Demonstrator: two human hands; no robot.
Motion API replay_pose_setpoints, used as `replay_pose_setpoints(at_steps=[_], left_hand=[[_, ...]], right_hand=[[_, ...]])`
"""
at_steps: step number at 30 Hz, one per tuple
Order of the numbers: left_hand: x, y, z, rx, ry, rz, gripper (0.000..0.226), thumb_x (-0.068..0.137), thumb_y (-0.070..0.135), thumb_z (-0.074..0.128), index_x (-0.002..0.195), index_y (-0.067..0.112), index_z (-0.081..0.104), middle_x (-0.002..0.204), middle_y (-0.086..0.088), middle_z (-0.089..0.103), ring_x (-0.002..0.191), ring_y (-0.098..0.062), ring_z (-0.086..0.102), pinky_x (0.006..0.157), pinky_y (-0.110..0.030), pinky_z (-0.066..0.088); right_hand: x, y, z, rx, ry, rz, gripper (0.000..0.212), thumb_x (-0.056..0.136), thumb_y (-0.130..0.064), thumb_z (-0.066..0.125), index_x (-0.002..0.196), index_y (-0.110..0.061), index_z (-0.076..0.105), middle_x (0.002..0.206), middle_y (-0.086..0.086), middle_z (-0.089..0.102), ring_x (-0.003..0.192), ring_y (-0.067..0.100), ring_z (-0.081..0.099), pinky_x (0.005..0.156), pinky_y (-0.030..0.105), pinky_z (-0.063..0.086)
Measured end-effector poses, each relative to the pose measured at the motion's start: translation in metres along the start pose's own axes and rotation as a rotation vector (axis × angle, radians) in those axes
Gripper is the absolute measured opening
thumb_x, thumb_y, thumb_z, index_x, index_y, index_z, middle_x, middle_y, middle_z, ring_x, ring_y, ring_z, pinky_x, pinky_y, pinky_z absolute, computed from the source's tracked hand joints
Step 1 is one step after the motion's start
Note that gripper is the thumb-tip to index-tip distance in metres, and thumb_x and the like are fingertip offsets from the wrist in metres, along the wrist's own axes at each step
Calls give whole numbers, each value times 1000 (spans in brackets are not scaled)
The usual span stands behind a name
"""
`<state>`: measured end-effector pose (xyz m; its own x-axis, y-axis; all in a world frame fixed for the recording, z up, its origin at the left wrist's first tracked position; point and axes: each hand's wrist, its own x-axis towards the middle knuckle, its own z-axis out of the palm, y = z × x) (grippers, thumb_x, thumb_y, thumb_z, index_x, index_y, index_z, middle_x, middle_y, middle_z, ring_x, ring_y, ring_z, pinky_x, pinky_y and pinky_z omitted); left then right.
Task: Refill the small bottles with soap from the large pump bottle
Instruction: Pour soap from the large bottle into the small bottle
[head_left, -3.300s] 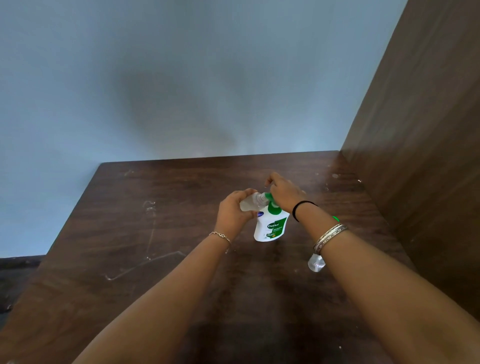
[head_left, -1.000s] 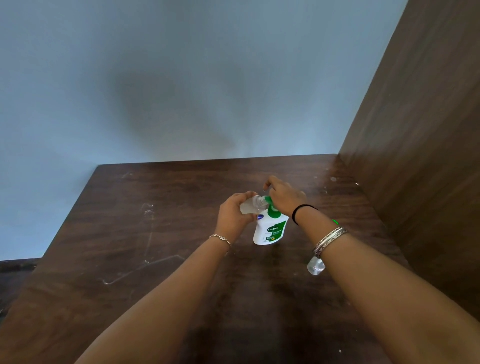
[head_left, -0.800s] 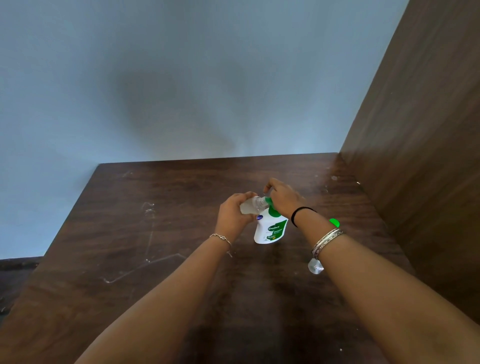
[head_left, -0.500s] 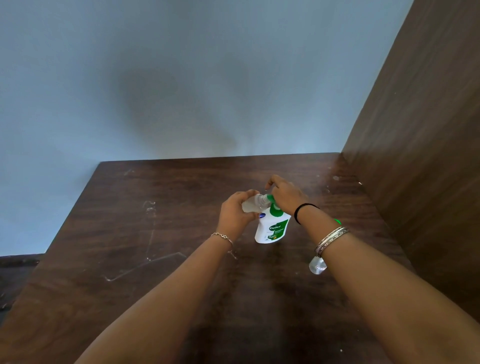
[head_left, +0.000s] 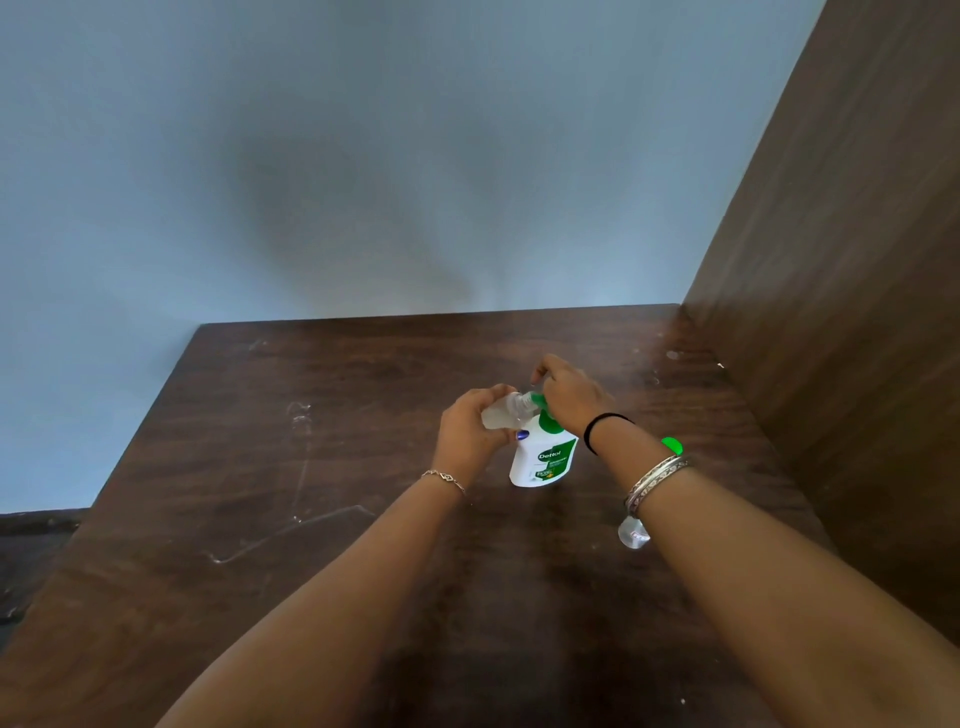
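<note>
Here, a white plastic pump bottle with a green label and green pump head (head_left: 543, 457) is seen standing upright on a dark brown wooden tabletop (head_left: 311, 467). A small clear plastic bottle (head_left: 503, 413) is gripped in the curled fingers of the left hand (head_left: 470, 434) and is held tilted just left of the pump bottle's top, its open neck brought up to the green spout, presumably so that soap can be caught as it comes out. The pump head is covered from above by the right hand (head_left: 569, 400), fingers bent over it as if for pressing down. To the right of the pump bottle, partly hidden behind the right forearm, a second small clear bottle (head_left: 632, 534) and a small green cap (head_left: 672, 445) are left on the tabletop, probably set aside for later filling.
</note>
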<state>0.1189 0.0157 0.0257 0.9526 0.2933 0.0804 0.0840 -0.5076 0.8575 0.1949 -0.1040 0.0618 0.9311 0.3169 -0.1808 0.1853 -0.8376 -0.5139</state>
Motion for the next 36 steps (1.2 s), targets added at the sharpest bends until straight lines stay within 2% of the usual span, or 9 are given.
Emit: replay_pose_setpoints(at_steps=[4, 11, 17, 26, 32, 36], left_hand=[[-2, 1, 1, -28, 10, -3, 48, 66, 8, 77, 112, 13, 63, 108, -5, 65, 93, -15, 58, 73, -9, 36], [-1, 1, 0, -16, 4, 1, 47, 66, 9, 78, 111, 13, 64, 108, -6, 65, 92, -12, 56, 75, -10, 36], [-1, 5, -1, -26, 7, -2, 48, 66, 8, 77, 112, 13, 63, 108, -5, 64, 90, -10, 54, 73, -9, 35], [-3, 2, -1, 0, 14, -1, 47, 66, 12, 79, 111, 13, 64, 107, -6, 65, 93, -14, 57, 80, -17, 39], [0, 6, -1, -16, 21, -4, 46, 65, 11, 79, 109, 14, 65, 106, -5, 65, 90, -11, 56, 77, -14, 38], [-1, 1, -1, -5, 20, -11, 47, 65, 12, 79, 110, 14, 64, 107, -6, 65, 94, -16, 58, 79, -16, 39]], right_hand=[[1, -2, -6, -59, -14, -15, 30, 91, -16, 30, 108, -24, 54, 118, 9, 60, 102, 31, 56, 92, 42, 43], [0, -1, -2, -11, -1, -1, 28, 90, -15, 30, 102, -24, 54, 116, 10, 61, 98, 31, 56, 93, 44, 44], [3, -3, -9, -60, -17, -32, 31, 91, -14, 29, 110, -23, 52, 119, 11, 59, 102, 31, 55, 92, 42, 42], [0, -2, -4, -47, -10, -12, 29, 91, -15, 29, 106, -22, 52, 117, 10, 59, 98, 30, 54, 90, 41, 41], [2, -4, -7, -9, -27, -11, 29, 91, -16, 29, 105, -22, 53, 118, 10, 59, 101, 32, 55, 95, 45, 42], [1, -2, -4, -33, -23, -1, 27, 92, -17, 29, 104, -22, 53, 117, 10, 59, 99, 30, 55, 90, 40, 42]])
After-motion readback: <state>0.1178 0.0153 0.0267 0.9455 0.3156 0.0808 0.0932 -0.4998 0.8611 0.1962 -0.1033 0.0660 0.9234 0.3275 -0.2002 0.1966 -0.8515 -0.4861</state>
